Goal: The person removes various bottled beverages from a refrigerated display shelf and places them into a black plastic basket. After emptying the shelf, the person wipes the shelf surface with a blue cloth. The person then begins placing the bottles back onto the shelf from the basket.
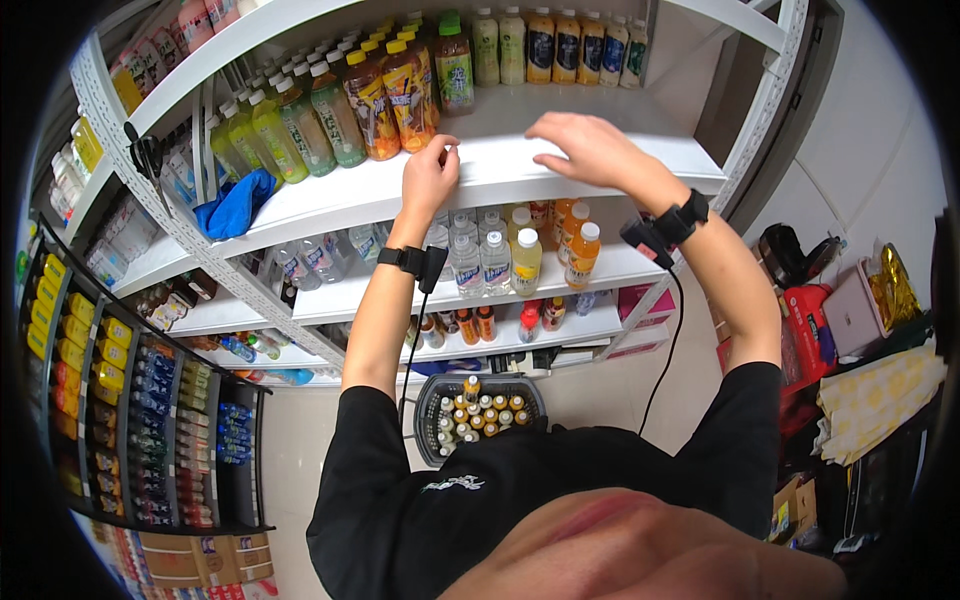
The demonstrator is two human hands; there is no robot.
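Observation:
My left hand (pixel 431 178) is at the front edge of the white metal shelf (pixel 510 161), fingers curled. It lies just beside the base of a yellow-capped iced tea bottle (pixel 405 94); whether it touches the bottle or grips anything is unclear. To the right, my right hand (pixel 589 152) hovers over the same shelf, thumb and fingers apart, holding nothing. Behind the hands stands a green-capped tea bottle (pixel 454 67). Green and clear drink bottles (pixel 289 131) fill the shelf's left side, and a row of white-capped bottles (pixel 551 46) lines the back.
A lower shelf holds water bottles (pixel 480 262) and orange drinks (pixel 583 255). Below me sits a dark basket (pixel 536 409) of bottles. A blue cloth (pixel 236 204) lies on the upper shelf; scissors (pixel 146 157) hang on the post. A loaded display rack (pixel 214 450) stands left.

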